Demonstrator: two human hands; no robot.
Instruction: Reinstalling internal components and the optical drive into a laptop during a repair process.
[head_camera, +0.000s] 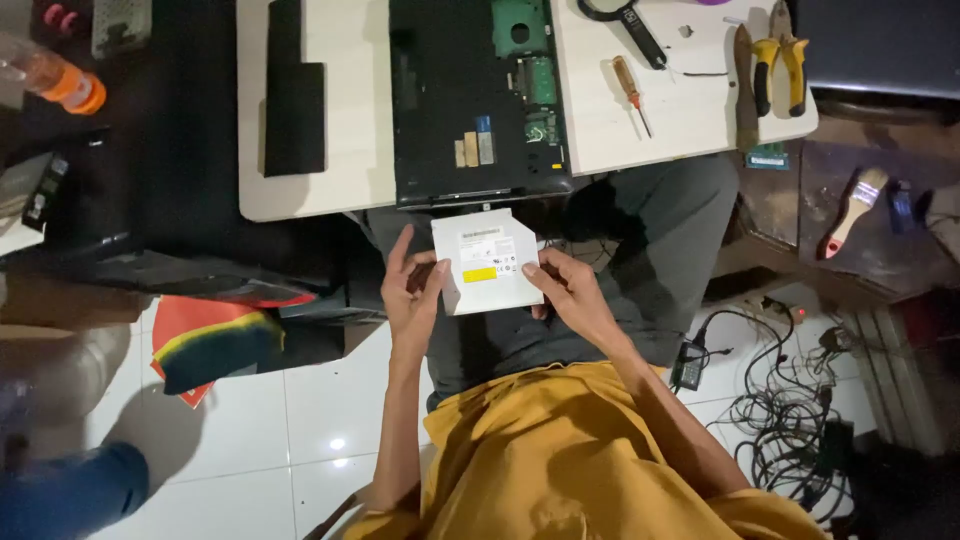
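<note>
A flat silver optical drive (487, 260) with a white label and a yellow sticker is held over my lap. My left hand (412, 292) grips its left edge. Its right edge is held by my right hand (572, 292). Just beyond it, an opened black laptop (478, 100) lies upside down on a small white table (350, 100), its green circuit boards exposed at the far right corner.
A black battery pack (293, 95) lies left of the laptop. A screwdriver (630, 93), magnifying glass (622, 20) and yellow-handled pliers (780, 65) lie on the table's right side. A paintbrush (852, 208) and tangled cables (790, 420) are at right; an orange-capped bottle (55, 75) at far left.
</note>
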